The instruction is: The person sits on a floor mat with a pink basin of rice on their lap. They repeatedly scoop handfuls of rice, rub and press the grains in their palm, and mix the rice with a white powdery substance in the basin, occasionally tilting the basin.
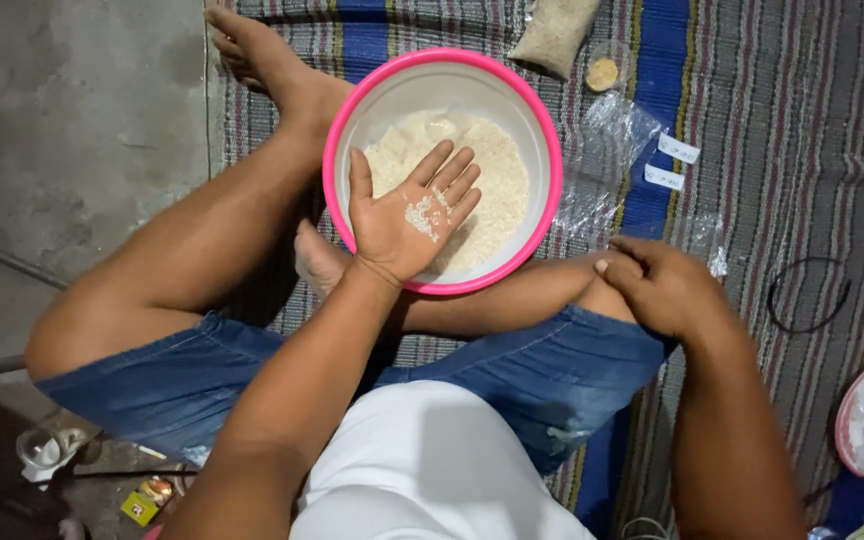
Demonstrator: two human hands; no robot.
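Your left hand (410, 215) lies open, palm up, over the pink-rimmed basin (337, 140) near the mat's (802, 120) far edge, a few rice grains (420, 214) on it. They look loose and light, so cup them. Your right hand (664, 285) rests loosely curled on your knee, gripping nothing.

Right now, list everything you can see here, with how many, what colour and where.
bowl: one, pink rim, white inside, on the mat, centre
rice: white grains, in the bowl
mat: one, striped blue and grey, on the floor
bag of grain: one, clear, top
small lid: one, clear, beside the bag
plastic bags: clear, right of the bowl
cord: one, black, right
left hand: open, palm up over the bowl, grains on it
right hand: resting on the knee
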